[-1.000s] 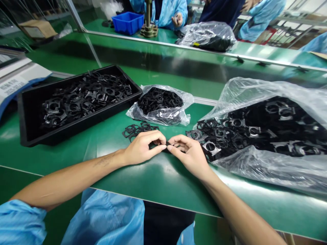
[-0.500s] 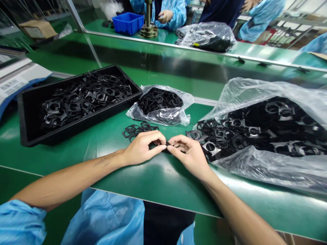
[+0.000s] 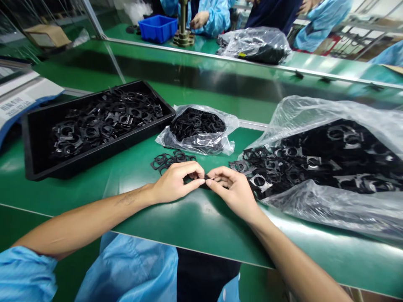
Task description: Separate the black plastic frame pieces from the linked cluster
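Observation:
Fingertip to fingertip above the green table, my left hand (image 3: pixel 178 181) and my right hand (image 3: pixel 234 188) pinch a small black plastic part (image 3: pixel 206 177) between them. Most of that part is hidden by my fingers. Just behind my left hand lies a small group of flat black ring-shaped parts (image 3: pixel 171 158). To the right of my right hand, black square frames with round holes (image 3: pixel 260 183) spill from the mouth of a large clear plastic bag (image 3: pixel 321 205).
A black tray (image 3: pixel 100 147) full of black parts stands at the left. Beyond my hands sits a smaller clear bag (image 3: pixel 204 143) of black rings. Across a low metal-edged divider are a blue bin (image 3: pixel 157 29), another filled bag (image 3: pixel 255 44) and co-workers in blue sleeves.
My hands and the black part stay almost in place. Across the divider, a co-worker's hand has shifted slightly to the left.

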`<state>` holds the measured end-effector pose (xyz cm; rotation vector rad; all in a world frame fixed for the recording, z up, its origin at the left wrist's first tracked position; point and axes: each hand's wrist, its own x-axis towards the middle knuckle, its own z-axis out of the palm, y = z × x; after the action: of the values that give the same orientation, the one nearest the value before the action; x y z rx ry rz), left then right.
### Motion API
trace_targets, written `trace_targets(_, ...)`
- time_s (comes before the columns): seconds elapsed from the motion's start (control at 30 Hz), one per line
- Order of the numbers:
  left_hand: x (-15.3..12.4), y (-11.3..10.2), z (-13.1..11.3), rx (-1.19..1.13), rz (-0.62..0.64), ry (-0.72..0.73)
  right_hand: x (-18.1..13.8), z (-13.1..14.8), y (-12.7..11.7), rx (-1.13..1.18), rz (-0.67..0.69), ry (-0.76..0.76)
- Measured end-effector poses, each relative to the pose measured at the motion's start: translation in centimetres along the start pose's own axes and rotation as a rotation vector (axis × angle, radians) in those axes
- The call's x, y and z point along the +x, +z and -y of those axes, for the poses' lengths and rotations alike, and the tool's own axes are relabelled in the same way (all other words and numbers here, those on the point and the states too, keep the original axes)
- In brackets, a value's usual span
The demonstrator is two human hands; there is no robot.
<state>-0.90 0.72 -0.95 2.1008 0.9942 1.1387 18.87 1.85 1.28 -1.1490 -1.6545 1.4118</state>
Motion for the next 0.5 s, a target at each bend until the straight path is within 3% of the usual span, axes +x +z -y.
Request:
trace_targets(0.27,-0.1,0.0,0.1,-0.005,-0.086,0.027,-0.2,0.3,0.0,0.002,-0.049,-0.032)
trace_targets(0.5,0.0,0.0,-0.1,0.008,-0.177,0.113,-0.7,1.0,0.1,-0.171,-0.109,-0.246)
